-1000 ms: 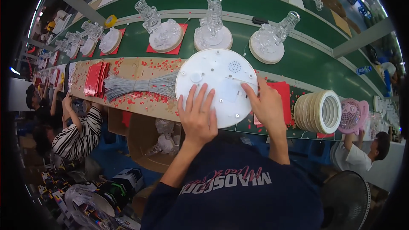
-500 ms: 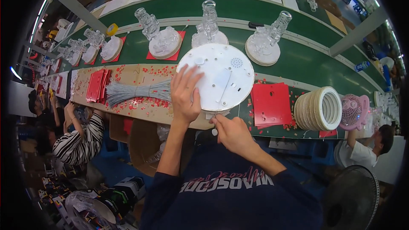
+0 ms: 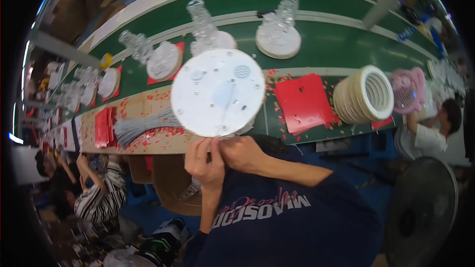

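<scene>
Hands (image 3: 204, 163) together, curled, at edge of white disc (image 3: 217, 94)

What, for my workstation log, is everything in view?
Disc: one, white, centre
Table: one, green, behind disc
Bottle pieces on bases: several, clear and white, along table
Sheet stacks: two, red, left and right
Wire bundle: one, grey, left
Cardboard: one, brown, beneath wires
Scraps: many, reddish, across table
Ring stack: one, white and tan, right
Lattice item: one, pink, far right
Tape roll: one, yellow, upper left
Box: one, brown, below table
Round item: one, dark, lower right
Workers: at least two, striped or white tops, sides
Left grip and right grip: two, bare, disc's near edge
</scene>
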### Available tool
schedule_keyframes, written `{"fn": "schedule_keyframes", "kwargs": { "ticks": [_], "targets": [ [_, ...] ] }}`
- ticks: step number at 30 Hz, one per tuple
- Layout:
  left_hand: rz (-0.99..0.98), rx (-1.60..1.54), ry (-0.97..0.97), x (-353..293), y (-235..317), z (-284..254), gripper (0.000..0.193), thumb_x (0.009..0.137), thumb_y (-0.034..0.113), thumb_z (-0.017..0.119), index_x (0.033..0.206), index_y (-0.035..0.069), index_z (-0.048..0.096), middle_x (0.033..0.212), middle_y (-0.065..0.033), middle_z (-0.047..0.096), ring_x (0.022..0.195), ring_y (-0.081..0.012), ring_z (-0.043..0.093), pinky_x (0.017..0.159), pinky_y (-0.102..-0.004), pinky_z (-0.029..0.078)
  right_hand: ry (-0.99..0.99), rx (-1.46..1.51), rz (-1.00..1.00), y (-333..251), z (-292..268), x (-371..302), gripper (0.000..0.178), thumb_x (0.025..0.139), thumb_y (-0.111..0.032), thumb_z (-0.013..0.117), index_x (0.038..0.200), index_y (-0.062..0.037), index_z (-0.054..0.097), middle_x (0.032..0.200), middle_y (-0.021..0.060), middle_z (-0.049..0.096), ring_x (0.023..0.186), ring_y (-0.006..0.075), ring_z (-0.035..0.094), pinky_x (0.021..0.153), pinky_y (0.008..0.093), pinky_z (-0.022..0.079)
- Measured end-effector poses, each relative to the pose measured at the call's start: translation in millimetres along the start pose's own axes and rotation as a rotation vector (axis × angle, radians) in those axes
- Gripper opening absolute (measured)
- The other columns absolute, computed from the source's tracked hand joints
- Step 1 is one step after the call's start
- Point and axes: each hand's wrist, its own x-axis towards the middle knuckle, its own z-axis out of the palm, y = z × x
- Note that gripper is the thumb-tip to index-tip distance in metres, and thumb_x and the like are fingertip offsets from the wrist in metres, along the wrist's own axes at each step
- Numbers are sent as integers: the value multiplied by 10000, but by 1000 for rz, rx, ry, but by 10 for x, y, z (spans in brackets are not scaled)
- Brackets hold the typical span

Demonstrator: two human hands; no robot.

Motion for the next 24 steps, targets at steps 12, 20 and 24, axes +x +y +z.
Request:
{"fn": "schedule_keyframes", "kwargs": {
  "ticks": [12, 20, 24],
  "targets": [
    [-664, -523, -31, 7, 190, 150, 149, 1084, 134, 500, 986, 25, 523, 752, -62, 615, 540, -75, 482, 498, -205, 366, 435, -223, 603, 1859, -326, -1161, 751, 861, -356, 785, 1473, -41, 485, 1453, 227, 512, 1353, 386, 465, 1119, 461, 381],
    [-695, -628, 47, 44, 27, 232, 166, 1103, 161, 468, 978, 57, 501, 770, -16, 548, 675, -41, 482, 597, -165, 375, 27, -558, 1004, 2212, -55, -1845, 1165, 755, -697, 734, 1626, -102, 240, 1669, 285, 153, 1558, 446, 119, 1190, 680, 150],
    [-683, -636, 65, 67, 3, 267, 163, 1101, 168, 480, 975, 66, 497, 785, -11, 546, 690, -38, 476, 608, -165, 369, -25, -642, 954, 2171, -146, -1699, 1074, 802, -637, 722, 1614, -100, 269, 1628, 309, 245, 1520, 470, 225, 1165, 655, 272]
  ]
}}
